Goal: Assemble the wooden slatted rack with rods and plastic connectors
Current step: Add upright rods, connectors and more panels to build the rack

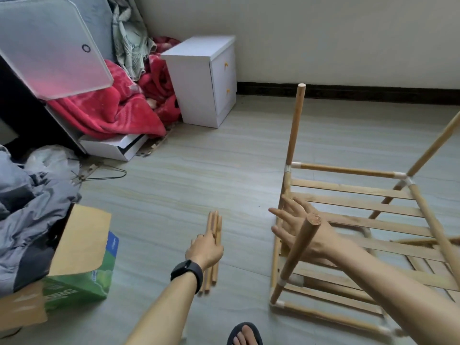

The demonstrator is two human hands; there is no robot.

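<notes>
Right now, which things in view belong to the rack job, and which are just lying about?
Job: slatted rack, its plastic connectors, loose rods gripped by the left hand, right hand open by the rack.
Lying about: white cabinet, red blanket, cardboard box, wire hanger, grey jacket.

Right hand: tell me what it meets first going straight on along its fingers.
Probably the rack's left side rail, which its fingertips overlap, though depth is unclear. Beyond that, only bare floor.
</notes>
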